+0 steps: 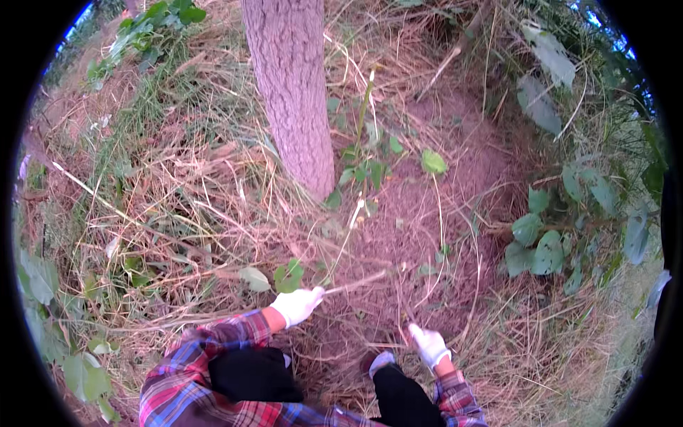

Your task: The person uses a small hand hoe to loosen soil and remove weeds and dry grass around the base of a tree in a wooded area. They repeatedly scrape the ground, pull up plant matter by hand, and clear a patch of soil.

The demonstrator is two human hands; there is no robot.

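Observation:
My left hand [298,306], in a white glove, is closed around a thin pale stick [356,283] that points right and slightly away from me. Lower right, my right hand [427,344], also white-gloved, is closed on the near end of a thin dark tool or stick [410,314]; its kind is blurred and I cannot tell. The two hands are apart, above bare soil and dry grass. A leaf [288,276] lies just beyond my left hand. Farther off, a cut green stem [365,107] stands beside the tree trunk.
A tree trunk [296,101] rises ahead, left of the middle. Leafy shoots [539,251] reach in from the right. Dry grass [160,213] and a long thin stalk [101,198] lie at the left. My shoe [380,362] is near my right hand.

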